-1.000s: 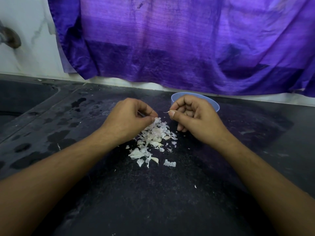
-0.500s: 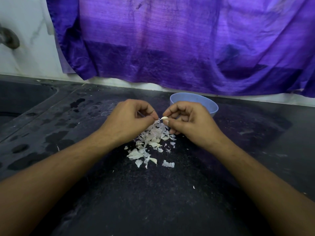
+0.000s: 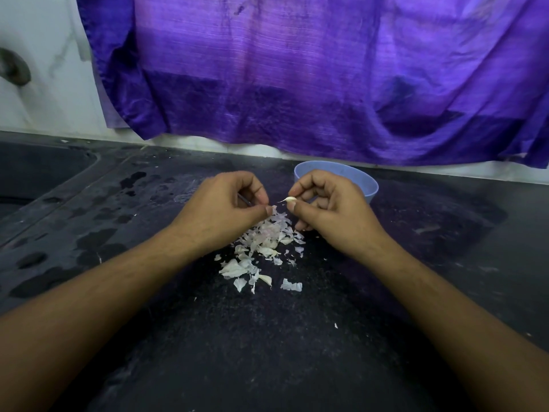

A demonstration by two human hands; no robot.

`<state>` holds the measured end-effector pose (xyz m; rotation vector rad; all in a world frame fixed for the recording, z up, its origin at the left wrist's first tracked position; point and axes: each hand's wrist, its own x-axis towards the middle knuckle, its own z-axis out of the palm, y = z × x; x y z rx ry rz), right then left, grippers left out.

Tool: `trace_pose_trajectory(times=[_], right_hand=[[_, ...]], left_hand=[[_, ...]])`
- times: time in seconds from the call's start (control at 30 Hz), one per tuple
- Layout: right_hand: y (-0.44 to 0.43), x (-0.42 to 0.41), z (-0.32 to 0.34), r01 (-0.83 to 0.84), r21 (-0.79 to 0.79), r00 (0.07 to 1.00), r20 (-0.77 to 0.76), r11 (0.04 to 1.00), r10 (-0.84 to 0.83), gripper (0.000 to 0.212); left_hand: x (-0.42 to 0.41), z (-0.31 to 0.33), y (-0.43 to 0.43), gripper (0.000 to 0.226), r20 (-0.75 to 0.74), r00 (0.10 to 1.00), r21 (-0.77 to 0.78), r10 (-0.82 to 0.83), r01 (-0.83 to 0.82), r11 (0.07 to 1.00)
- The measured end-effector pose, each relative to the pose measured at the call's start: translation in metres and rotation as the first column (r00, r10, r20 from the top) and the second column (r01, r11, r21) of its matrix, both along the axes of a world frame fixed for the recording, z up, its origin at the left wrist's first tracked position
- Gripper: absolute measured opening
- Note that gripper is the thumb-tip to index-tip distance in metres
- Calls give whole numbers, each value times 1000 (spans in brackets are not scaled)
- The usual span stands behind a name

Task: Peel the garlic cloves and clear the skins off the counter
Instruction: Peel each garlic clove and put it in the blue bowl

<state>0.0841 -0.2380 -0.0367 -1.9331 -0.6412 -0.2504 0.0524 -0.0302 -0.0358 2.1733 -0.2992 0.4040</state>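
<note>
While the loose heap of papery white garlic skins (image 3: 261, 248) lies on the dark speckled stone counter (image 3: 267, 352) just this side of both hands, the peeling goes on above its far end. The left hand (image 3: 219, 212) is curled, thumb pressed to forefinger, round a thin dark tool (image 3: 244, 200) whose kind I cannot tell. The right hand (image 3: 329, 212) pinches a small pale garlic clove (image 3: 289, 199) between thumb and forefinger, its pointed tip towards the left hand. The hands are close but apart. To do this well, I judge, the clove should stay over the heap so flakes fall together. The loose skin is best caught at the tip and drawn along the clove, which is then turned to check for scraps before going into the round blue plastic bowl (image 3: 368, 185) just behind the right hand. Half a second ago the fingertips of both hands met at the clove; now a small gap shows between them and more of the clove is bare to view.
</note>
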Motion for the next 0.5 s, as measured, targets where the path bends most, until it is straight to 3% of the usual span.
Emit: trace_pose_trajectory(times=[0.5], right_hand=[[0,0,-1,-21,1,1000,4,1000,21,9]], left_hand=[[-1,0,-2,21,-97,993,-81,-74,66,994]])
